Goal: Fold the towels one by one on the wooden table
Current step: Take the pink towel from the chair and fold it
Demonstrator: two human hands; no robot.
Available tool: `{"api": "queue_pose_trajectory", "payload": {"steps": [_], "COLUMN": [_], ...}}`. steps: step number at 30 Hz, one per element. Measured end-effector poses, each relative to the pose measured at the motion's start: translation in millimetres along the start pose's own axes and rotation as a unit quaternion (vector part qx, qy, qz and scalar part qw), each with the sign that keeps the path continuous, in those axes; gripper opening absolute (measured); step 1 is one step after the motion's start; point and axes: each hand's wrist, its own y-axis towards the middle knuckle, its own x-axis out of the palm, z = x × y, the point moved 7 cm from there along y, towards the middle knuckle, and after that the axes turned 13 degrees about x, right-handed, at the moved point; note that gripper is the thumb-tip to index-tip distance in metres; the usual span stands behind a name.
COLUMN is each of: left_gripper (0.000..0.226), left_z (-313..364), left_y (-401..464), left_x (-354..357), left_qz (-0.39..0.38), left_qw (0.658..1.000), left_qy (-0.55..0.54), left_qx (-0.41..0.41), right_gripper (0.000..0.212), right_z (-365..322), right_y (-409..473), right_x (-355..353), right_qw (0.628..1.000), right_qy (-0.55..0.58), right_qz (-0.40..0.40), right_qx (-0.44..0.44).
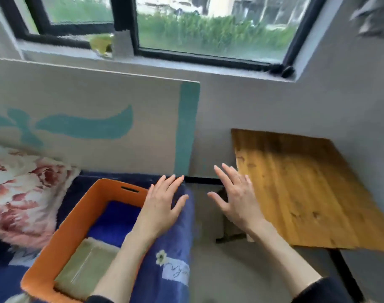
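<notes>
An orange basket (pixel 62 232) sits on the bed at lower left. Inside it lie a dark blue towel (pixel 114 224) toward the back and a pale green towel (pixel 86 265) toward the front. The wooden table (pixel 307 189) stands at right with a bare top. My left hand (pixel 162 204) hovers over the basket's right rim, fingers straight and spread, holding nothing. My right hand (pixel 237 197) floats in the gap between bed and table, just left of the table's edge, fingers spread, holding nothing.
A blue bedspread with a flower print (pixel 171 259) covers the bed. A floral pillow (pixel 22 193) lies at left, and a white and teal headboard (pixel 99 119) rises behind. Grey floor (pixel 230 270) separates bed and table. A window (pixel 208 29) is above.
</notes>
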Motion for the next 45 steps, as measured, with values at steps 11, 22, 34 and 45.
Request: {"api": "queue_pose_trajectory", "payload": {"steps": [11, 22, 34, 45], "left_gripper": [0.052, 0.046, 0.045, 0.041], "left_z": [278.4, 547.3, 749.1, 881.3], "left_y": [0.4, -213.0, -483.7, -677.1], "left_x": [123.1, 219.0, 326.7, 462.5], "left_qz": [-0.130, -0.237, -0.396, -0.527], "left_qw": [0.935, 0.814, 0.610, 0.448], "left_qy": [-0.032, -0.145, -0.188, -0.146], "left_qx": [0.330, 0.511, 0.661, 0.708], "right_gripper": [0.064, 0.054, 0.049, 0.047], "right_z": [226.0, 306.3, 320.4, 382.6], "right_y": [-231.3, -596.2, -932.3, -1140.5], "right_x": [-139.5, -214.7, -236.9, -229.4], "right_qw": [0.941, 0.821, 0.633, 0.475], "right_qy": [0.009, -0.035, -0.056, -0.028], "right_qz": [0.145, 0.253, 0.319, 0.296], "right_qx": [0.306, 0.510, 0.703, 0.828]}}
